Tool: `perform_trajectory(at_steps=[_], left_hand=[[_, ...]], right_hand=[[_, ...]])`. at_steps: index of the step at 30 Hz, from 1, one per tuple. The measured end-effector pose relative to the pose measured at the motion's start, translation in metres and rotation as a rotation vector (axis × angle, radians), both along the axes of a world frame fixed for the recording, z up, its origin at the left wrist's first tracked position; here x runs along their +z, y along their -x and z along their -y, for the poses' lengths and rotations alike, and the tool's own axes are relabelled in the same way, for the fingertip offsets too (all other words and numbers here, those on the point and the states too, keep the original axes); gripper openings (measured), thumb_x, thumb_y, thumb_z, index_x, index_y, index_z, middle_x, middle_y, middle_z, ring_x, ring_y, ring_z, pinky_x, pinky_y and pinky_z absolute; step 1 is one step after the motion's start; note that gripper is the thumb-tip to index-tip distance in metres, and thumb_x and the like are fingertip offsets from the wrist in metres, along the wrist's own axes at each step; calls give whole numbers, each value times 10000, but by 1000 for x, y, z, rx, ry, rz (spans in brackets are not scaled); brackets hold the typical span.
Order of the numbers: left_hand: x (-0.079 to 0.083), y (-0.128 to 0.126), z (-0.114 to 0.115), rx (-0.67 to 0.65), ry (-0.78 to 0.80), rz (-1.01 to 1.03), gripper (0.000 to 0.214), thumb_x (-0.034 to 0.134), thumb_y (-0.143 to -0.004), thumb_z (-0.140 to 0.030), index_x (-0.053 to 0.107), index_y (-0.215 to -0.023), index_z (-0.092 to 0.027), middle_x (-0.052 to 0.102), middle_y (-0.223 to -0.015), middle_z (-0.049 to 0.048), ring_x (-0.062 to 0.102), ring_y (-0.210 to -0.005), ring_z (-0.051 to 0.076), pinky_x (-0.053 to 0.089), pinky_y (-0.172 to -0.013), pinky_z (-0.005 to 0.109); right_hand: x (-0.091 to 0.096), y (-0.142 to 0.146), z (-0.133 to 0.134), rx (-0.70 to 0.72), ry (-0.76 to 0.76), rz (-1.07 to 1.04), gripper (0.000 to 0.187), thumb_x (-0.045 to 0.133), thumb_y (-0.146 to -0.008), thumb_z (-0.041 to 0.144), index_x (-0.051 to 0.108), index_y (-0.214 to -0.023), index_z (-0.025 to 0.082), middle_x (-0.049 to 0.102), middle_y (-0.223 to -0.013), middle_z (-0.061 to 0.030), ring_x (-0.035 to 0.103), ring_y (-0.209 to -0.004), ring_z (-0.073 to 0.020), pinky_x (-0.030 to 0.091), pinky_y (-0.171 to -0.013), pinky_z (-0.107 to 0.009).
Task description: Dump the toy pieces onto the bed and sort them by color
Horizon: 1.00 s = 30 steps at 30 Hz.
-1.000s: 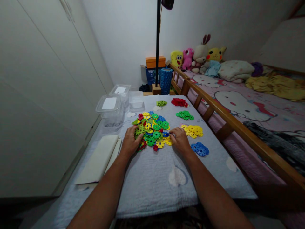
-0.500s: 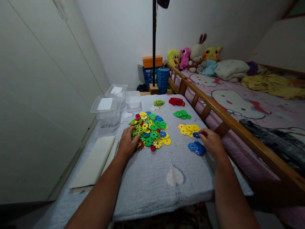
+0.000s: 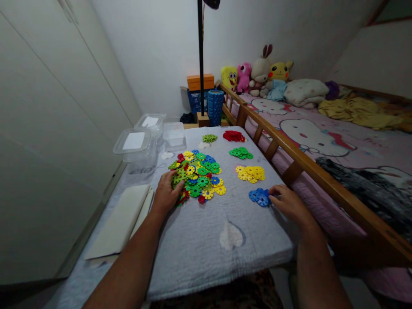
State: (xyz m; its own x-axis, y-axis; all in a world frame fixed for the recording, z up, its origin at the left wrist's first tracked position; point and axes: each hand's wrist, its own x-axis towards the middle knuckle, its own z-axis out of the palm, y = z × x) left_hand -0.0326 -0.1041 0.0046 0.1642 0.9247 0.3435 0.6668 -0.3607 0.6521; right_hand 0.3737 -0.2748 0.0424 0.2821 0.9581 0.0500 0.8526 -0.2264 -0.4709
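A mixed pile of snowflake-shaped plastic discs (image 3: 202, 182) in yellow, green, blue and red lies mid-table. My left hand (image 3: 166, 191) is at its left edge, thumb and fingers curled around light green lattice pieces (image 3: 180, 174). Over on the right, my right hand (image 3: 286, 204) pinches a blue snowflake disc (image 3: 266, 194) at the edge of the blue disc group (image 3: 257, 196); the fingertips partly cover it. Beyond that group lie yellow discs (image 3: 251, 173), green discs (image 3: 240, 152), red pieces (image 3: 233, 136) and light green pieces (image 3: 210, 138), each colour apart.
Clear plastic boxes (image 3: 137, 148) stand at the back left, with an open clear container (image 3: 174, 135) beside them. A folded cream-coloured sheet (image 3: 119, 221) lies along the left. A wooden bed rail (image 3: 273, 141) runs along the table's right side. A black pole (image 3: 201, 64) rises behind the table.
My right hand has come from beside the yellow discs down to the blue group, bringing the blue disc with it. My left hand stays at the pile. The view has shifted slightly.
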Motion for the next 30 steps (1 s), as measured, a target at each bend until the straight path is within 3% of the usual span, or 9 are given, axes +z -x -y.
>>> perform_trajectory(at_steps=[6,10,14,20,23,28,30], left_hand=[[1,-1,1,-2,-4,9,445,582,-860,-449,586,-1228,-200,597,-1307,137,557,-1265,296,423,-1147,490],[1,-1,1,-7,-2,16,432,585,-862,-443,587,-1223,-206,594,-1310,134,551,-1276,300,419,-1152,497],[2,-1,1,1,-3,14,429,586,-862,-444,588,-1216,-203,595,-1304,133,558,-1271,294,425,-1150,480],[4,-1,3,-3,2,8,428,589,-866,-423,586,-1228,-196,598,-1307,140,560,-1269,297,419,-1151,492],[5,-1,3,-3,10,4,432,580,-872,-415,583,-1238,-186,594,-1320,147,556,-1274,300,414,-1155,499],[5,-2,3,-7,12,10,425,587,-867,-414,586,-1231,-195,592,-1322,140,548,-1289,301,417,-1155,499],[5,-2,3,-8,13,18,430,590,-863,-416,584,-1232,-195,589,-1323,139,548,-1289,299,420,-1153,496]], right_hand=[[-17,27,-8,66,-109,85,363,673,-817,376,735,-1144,233,651,-1268,-130,583,-1171,-316,439,-1027,-479],[-26,43,-10,72,-91,132,310,690,-806,327,756,-1105,281,654,-1286,-102,571,-1179,-337,443,-1008,-518],[-24,37,-6,122,-64,123,261,655,-822,291,764,-1058,273,662,-1282,-97,577,-1182,-321,444,-1006,-503],[-8,27,-6,181,86,133,440,756,-740,326,735,-1180,312,589,-1434,-99,506,-1317,-371,390,-1071,-574],[0,45,-24,232,23,154,410,756,-764,312,737,-1173,295,602,-1422,-108,514,-1319,-359,407,-1072,-551],[8,107,-78,441,-77,171,311,679,-854,235,726,-1162,218,692,-1254,-110,597,-1173,-277,420,-1055,-432],[5,129,-96,433,-79,203,310,642,-886,210,714,-1187,193,686,-1244,-128,590,-1153,-276,411,-1040,-415]])
